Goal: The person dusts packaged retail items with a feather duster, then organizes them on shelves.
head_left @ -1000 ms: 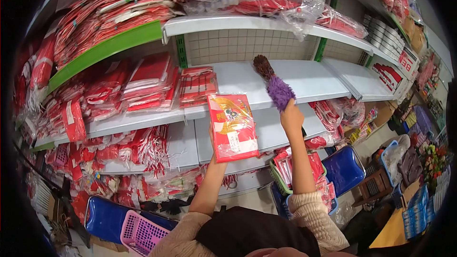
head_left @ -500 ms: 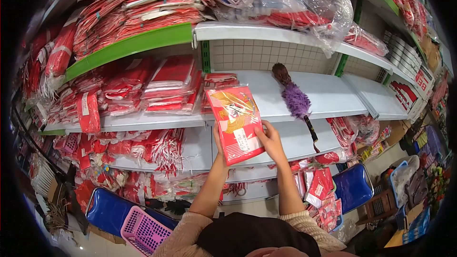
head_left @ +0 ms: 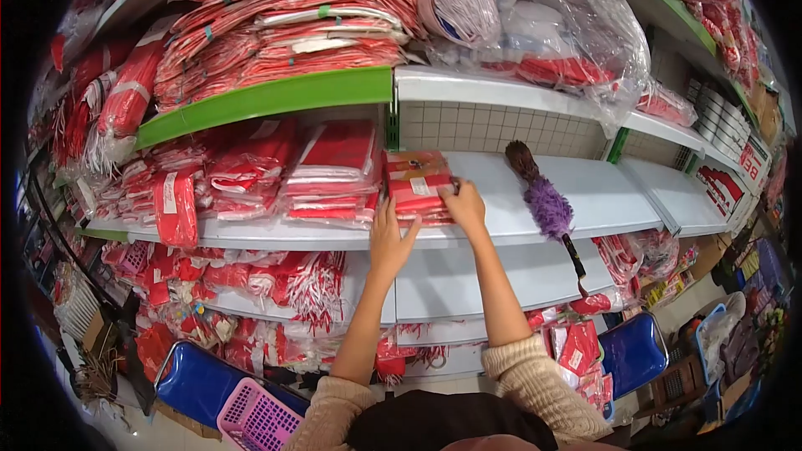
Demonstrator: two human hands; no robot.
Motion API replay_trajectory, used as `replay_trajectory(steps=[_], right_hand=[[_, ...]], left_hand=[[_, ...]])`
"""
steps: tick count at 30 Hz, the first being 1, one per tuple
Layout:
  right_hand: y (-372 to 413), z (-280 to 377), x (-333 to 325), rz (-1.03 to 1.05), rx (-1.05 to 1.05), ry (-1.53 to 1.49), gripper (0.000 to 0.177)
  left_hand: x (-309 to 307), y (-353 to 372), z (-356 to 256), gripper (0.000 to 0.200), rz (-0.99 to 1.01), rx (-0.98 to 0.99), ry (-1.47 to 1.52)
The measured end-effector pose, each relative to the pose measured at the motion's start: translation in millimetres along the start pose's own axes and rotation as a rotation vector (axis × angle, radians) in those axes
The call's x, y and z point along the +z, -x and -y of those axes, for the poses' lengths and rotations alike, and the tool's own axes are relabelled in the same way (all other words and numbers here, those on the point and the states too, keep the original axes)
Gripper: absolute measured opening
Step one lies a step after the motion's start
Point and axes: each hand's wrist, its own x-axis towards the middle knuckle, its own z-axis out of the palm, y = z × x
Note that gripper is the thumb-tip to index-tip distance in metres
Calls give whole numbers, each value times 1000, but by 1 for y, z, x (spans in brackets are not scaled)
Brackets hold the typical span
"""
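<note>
- White shelf (head_left: 501, 179): red packet (head_left: 407, 190) on it, just right of stacked red packs (head_left: 332, 163).
- Packet lies between and just beyond both hands; long axis looks front-to-back, foreshortened; neither hand clearly nearer.
- Left hand (head_left: 389, 244): fingers spread, at front-left edge.
- Right hand (head_left: 467, 207): fingers curled at right edge; can't tell if gripping.

The packet (head_left: 418, 174) is red, gold and white, the duster (head_left: 549, 210) purple, brown and black.
</note>
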Motion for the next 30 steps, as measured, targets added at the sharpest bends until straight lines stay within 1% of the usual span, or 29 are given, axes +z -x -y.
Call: replay_trajectory(steps=[2,5,8,11,14,17,20,21,23,24,26,27,30], right_hand=[[15,-2,13,-119,5,20,39],[26,0,9,-248,-41,-170,29],[27,0,10,-275,-37,-104,29],[26,-3,12,-325,-51,-133,29],[27,-2,9,-319,-19,-152,30],[25,-4,9,-308,40,-255,29],[22,-16,12,-382,-73,-192,28],[20,-19,13,-392,-91,-239,26],[20,-27,13,-412,-122,-323,23],[24,-26,11,-456,-151,-338,21],[41,-21,2,-546,-201,-363,18],[59,-15,-7,-566,-255,-242,14],[109,-26,-13,-607,-240,-242,10]], left_hand=[[3,2,5,70,-14,3,-1],[4,1,5,73,-10,32,-28],[4,3,2,76,18,7,-30],[4,7,2,80,15,25,-65],[7,9,6,82,-14,63,-85],[9,8,9,84,-36,84,-95],[10,10,9,83,-88,107,-79],[10,11,8,82,-111,119,-67],[9,14,6,79,-126,87,-29],[10,14,5,77,-130,72,-6],[11,20,-5,64,-235,110,156],[9,26,-15,58,-241,143,196],[21,41,-34,44,-220,289,298]])
